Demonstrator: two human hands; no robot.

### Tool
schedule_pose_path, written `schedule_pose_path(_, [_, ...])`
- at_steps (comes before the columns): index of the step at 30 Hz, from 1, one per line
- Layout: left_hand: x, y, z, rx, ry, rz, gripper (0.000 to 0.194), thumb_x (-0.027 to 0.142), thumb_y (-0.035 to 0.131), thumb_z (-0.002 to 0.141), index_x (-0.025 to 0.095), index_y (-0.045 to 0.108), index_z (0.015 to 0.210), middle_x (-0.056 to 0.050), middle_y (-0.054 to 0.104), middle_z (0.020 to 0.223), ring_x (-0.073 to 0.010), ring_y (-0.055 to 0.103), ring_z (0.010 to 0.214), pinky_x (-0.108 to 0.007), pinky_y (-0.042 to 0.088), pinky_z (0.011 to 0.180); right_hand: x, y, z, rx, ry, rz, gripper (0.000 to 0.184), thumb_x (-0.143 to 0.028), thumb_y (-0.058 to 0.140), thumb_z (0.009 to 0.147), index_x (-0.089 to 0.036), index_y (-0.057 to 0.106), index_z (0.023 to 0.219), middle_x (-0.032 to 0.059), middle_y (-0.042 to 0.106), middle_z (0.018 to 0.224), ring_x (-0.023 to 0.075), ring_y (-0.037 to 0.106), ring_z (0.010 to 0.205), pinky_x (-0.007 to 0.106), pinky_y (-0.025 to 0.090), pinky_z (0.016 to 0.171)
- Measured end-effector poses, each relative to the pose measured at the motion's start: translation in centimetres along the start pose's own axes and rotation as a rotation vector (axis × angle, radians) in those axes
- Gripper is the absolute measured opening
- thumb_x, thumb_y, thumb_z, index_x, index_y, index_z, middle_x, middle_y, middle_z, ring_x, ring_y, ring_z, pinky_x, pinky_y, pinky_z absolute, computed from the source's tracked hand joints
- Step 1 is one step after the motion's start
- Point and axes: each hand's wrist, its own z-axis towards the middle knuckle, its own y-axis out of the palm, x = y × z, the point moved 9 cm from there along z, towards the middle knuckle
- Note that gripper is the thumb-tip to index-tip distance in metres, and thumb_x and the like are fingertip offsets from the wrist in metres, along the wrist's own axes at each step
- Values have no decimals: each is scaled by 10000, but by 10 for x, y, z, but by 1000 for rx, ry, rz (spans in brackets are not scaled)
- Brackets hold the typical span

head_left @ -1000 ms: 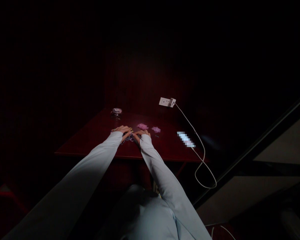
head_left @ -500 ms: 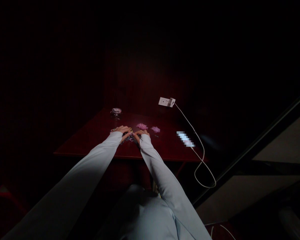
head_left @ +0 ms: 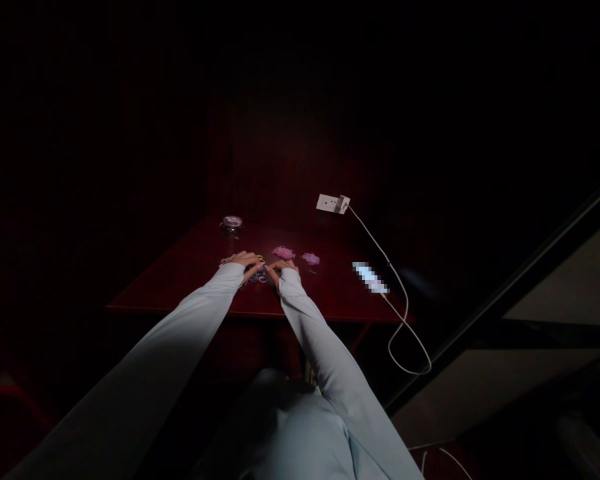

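Note:
Both my hands are over a loose pile of small coloured loops (head_left: 257, 277), which look like elastic bands, on a dark red table. My left hand (head_left: 245, 260) lies across the pile, its fingers bent and their tips drawn together at the pile's right side. Facing it, my right hand (head_left: 284, 266) has thumb and fingers curled inward, almost touching the left fingertips. Whatever is between the fingertips is too small and dark to make out. Beyond the right hand lie a heap of pink bands (head_left: 283, 253) and a smaller heap of lilac bands (head_left: 311, 259).
A clear round jar (head_left: 231, 225) stands at the table's back left. At the right lies a phone (head_left: 371, 277) with a blurred screen; its white cable (head_left: 408, 313) loops past the table edge up to a wall socket (head_left: 327, 203). One small band (head_left: 313, 271) lies apart.
My hands stay at the same spot over the pile, with only slight finger movement. The whole view has shifted very slightly.

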Motion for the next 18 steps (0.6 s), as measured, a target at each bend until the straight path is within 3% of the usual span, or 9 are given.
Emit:
schedule_pose_path(9, [3, -5, -1, 36, 4, 7, 240, 391, 557, 984, 251, 748, 944, -44, 780, 1059, -219, 642, 983, -319, 499, 908, 2, -4, -2, 18, 34, -22, 240, -398, 614, 1052, -275, 812, 994, 30, 776, 1095, 232, 571, 1155, 362, 364, 1032])
schedule_pose_path(18, [-15, -5, 4, 121, -21, -86, 239, 369, 550, 951, 234, 692, 815, -37, 746, 926, -198, 626, 829, -323, 494, 868, 11, -14, -5, 73, 136, 53, 318, -450, 588, 1052, -278, 815, 910, 18, 772, 1040, 221, 585, 1089, 362, 360, 1032])
